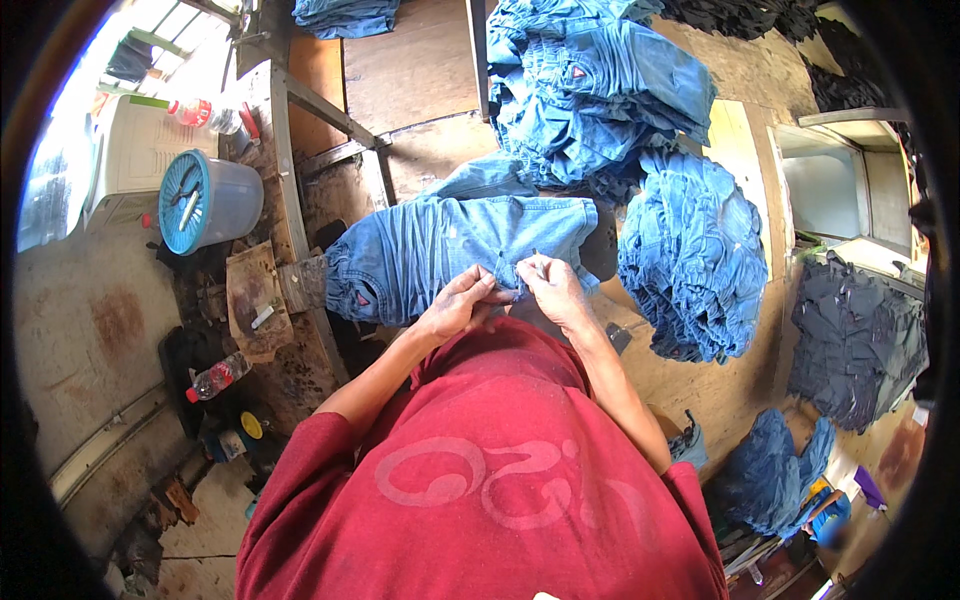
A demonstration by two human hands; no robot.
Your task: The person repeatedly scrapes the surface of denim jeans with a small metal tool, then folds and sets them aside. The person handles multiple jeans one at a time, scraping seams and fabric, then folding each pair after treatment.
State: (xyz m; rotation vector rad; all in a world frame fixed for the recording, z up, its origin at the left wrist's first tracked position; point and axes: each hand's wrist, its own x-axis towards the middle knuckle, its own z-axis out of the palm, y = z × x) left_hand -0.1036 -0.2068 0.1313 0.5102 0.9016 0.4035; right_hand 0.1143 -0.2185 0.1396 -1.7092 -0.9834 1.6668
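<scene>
A pair of blue denim pants (450,235) lies crosswise in front of me, its gathered elastic waist at the left and the legs toward the right. Faded streaks run over the cloth. My left hand (463,303) is closed in a pinch on the denim at the near edge. Close beside it, my right hand (556,293) is closed too, thumb and fingertips together. A small thin thing pokes out above its fingertips, too small to name. The two hands almost meet over the cloth.
Piled denim pants (600,100) rise at the far side, with another heap (692,255) at the right. Dark garments (858,345) lie farther right. A bucket with a blue lid (212,202), a bottle (218,377) and a wooden frame (290,170) are at the left.
</scene>
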